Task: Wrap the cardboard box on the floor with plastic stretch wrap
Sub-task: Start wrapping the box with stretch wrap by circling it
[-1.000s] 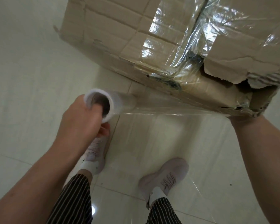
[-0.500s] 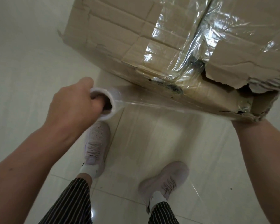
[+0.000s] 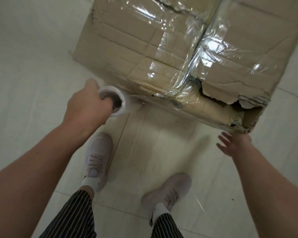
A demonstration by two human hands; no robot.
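brown box [image 3: 162, 40] | white roll [image 3: 118, 102] | black-white striped trousers [image 3: 72, 219] | pale shoes [image 3: 98, 157]

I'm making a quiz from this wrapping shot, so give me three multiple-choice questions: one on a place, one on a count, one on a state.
1. Where is the stretch wrap roll? A. In the left hand, beside the cardboard box. B. On top of the box. C. Out of view.
2. How many shoes show? A. One. B. Two. C. Three.
3. The right hand is: A. Gripping the roll. B. A fist. C. Open, holding nothing.
Answers: 1 A, its fingers hook into the core; 2 B, one per foot; 3 C, fingers spread below the torn corner.
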